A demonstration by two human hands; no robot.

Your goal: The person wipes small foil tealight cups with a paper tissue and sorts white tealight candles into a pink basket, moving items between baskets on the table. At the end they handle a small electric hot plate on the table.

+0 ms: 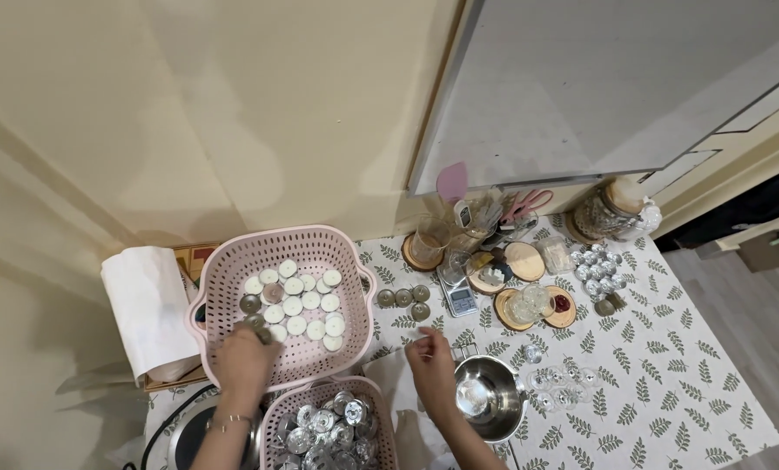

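1. Bench [668, 383] first: it wears a white cloth printed with green leaf sprigs and carries nearly everything.
2. A big pink perforated basket [346, 252] sits at the bench's left edge, holding rows of white tealight candles [295, 305].
3. A second pink basket [272, 413], at the near edge, is heaped with empty silver tealight cups [329, 426].
4. A white paper roll [146, 305] lies left of the big basket.
5. A steel pot [485, 396] stands near the front, just right of the right hand.
6. The left hand [243, 357] rests inside the big basket at its near-left corner, fingers curled around a small metal cup [261, 332].
7. The right hand [431, 361] hovers over the cloth between basket and pot, fingers bent loosely, gripping nothing that I can see.
8. Three dark small cups [404, 298] sit just right of the big basket.
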